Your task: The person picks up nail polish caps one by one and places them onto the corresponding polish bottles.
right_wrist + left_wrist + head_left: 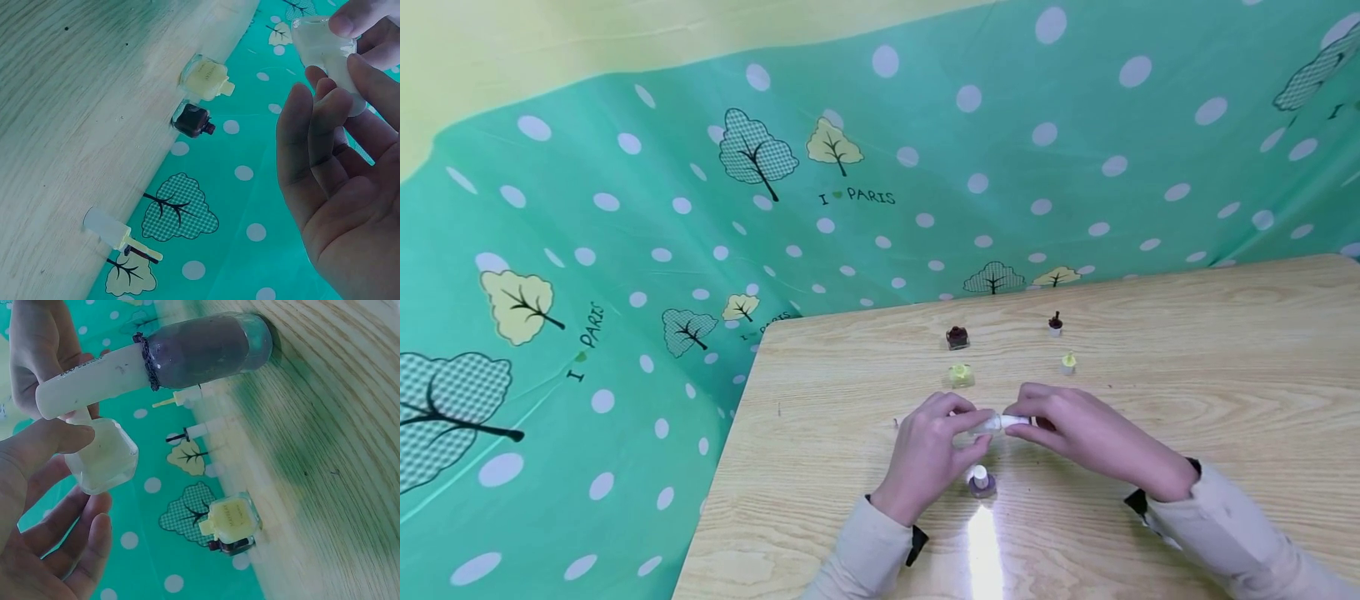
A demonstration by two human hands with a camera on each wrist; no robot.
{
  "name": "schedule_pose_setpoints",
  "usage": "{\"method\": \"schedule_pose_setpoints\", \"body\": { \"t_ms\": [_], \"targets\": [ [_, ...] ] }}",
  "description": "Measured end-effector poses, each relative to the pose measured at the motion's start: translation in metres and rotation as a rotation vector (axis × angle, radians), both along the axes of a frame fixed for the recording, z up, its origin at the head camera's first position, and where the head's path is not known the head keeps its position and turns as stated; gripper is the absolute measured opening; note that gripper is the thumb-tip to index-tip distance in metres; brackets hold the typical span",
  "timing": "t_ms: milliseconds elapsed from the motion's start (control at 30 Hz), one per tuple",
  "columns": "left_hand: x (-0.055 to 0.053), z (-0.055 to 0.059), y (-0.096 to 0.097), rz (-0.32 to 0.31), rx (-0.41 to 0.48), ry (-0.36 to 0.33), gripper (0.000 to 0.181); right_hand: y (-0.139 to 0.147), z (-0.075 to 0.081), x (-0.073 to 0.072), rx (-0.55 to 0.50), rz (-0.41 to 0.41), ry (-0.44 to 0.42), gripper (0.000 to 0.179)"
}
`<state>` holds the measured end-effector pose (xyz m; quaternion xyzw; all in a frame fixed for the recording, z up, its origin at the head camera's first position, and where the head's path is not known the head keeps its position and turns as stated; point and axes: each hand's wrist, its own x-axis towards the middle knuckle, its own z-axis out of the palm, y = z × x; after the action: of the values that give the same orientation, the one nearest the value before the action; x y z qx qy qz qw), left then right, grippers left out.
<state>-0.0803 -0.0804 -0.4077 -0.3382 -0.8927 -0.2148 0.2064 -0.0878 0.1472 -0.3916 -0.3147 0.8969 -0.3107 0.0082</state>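
Over the table, my left hand (pixel 925 454) grips a small square glass nail polish bottle (pixel 109 459) with whitish polish. My right hand (pixel 1071 427) pinches the white cap (pixel 1017 422) at its neck; cap and bottle are in line, tipped sideways. Just below my left hand in the head view stands a capped purple nail polish bottle (pixel 982 486), upright, with a dark crust round its neck in the left wrist view.
Beyond my hands stand two uncapped bottles, one yellow (pixel 960 376) and one dark red (pixel 957 337). To their right, a yellow-brush cap (pixel 1068 364) and a dark-brush cap (pixel 1056 325) stand brush up on the wooden table (pixel 1225 358). A green patterned cloth (pixel 880 167) hangs behind.
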Motion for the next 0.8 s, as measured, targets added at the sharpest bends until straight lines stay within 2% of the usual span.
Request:
{"method": "schedule_pose_setpoints", "body": {
  "t_ms": [200,567,800],
  "targets": [
    [0.0014,0.0012,-0.0001,-0.009,0.004,-0.006,0.025,-0.0026,0.0001,-0.0006,0.009,0.007,0.005,0.020],
    [0.0015,-0.0023,0.0003,-0.027,0.040,0.006,0.025,-0.0042,-0.0009,-0.0007,0.028,0.001,-0.048,0.025],
    [0.0031,-0.0038,0.0005,-0.029,0.065,0.000,0.024,-0.0073,-0.0023,-0.0007,0.013,-0.038,-0.143,0.037]
  ]
}}
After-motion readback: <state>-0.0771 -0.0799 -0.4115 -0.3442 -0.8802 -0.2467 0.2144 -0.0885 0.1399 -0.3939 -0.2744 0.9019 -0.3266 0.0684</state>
